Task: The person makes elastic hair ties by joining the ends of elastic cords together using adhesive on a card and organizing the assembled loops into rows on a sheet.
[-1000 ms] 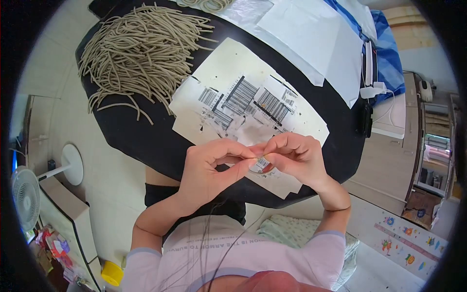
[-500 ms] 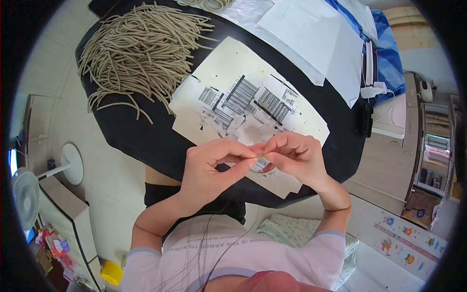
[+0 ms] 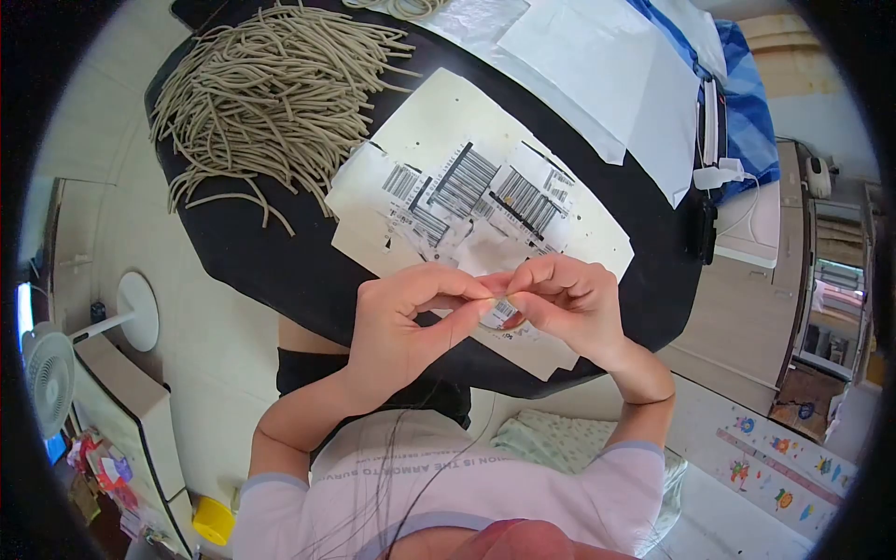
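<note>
My left hand (image 3: 411,322) and my right hand (image 3: 571,308) meet fingertip to fingertip above the near part of a cream card sheet (image 3: 439,107). Thumb and forefinger of each hand are pinched together on what looks like a short beige cord, bent in a small loop below the fingertips; the fingers hide most of it. Under and beyond the hands, black-and-white barcode labels (image 3: 464,177) are stuck on the sheet. A large heap of cut beige cords (image 3: 271,103) lies at the far left of the black table (image 3: 271,275).
Coiled cord loops (image 3: 411,7) lie at the table's far edge. White plastic sheeting (image 3: 583,75) covers the back right, near a blue bag (image 3: 747,103) and a white plug with cable (image 3: 719,175). A fan (image 3: 49,378) stands at the left.
Both hands keep nearly the same pose, still pinching at the same spot. The view shifts very slightly.
</note>
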{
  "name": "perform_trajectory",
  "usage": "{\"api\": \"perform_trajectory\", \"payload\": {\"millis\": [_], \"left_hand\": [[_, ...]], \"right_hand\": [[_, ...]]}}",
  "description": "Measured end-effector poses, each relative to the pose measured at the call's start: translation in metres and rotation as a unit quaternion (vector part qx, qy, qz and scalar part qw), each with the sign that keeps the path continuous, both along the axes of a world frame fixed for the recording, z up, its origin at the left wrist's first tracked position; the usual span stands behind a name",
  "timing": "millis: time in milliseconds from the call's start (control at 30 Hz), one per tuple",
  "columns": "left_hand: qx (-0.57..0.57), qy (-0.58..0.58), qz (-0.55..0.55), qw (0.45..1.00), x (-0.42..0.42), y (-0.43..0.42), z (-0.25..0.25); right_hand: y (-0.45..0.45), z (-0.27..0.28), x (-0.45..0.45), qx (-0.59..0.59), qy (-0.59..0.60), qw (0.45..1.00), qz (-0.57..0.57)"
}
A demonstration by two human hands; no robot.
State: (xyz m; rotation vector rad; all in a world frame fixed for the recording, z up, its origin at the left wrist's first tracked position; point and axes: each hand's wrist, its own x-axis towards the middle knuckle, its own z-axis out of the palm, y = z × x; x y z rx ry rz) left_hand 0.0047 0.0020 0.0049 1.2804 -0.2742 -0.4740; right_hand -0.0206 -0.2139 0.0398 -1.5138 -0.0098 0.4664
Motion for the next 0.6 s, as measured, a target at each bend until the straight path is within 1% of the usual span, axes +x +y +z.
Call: {"api": "perform_trajectory", "payload": {"millis": [267,467,567,600], "left_hand": [[0.004,0.01,0.0,1.0,0.0,0.001,0.001],[-0.013,-0.025,0.024,0.999,0.001,-0.001,-0.004],[-0.029,-0.01,0.023,0.999,0.001,-0.001,-0.005],[-0.052,0.007,0.012,0.999,0.001,-0.001,-0.006]], "right_hand": [[0.004,0.0,0.0,0.009,-0.007,1.0,-0.007],[0.005,-0.005,-0.002,0.011,-0.029,0.999,-0.02],[0.009,0.004,0.0,-0.005,-0.045,0.999,-0.012],[0.01,0.006,-0.001,-0.023,-0.063,0.998,-0.01]]}}
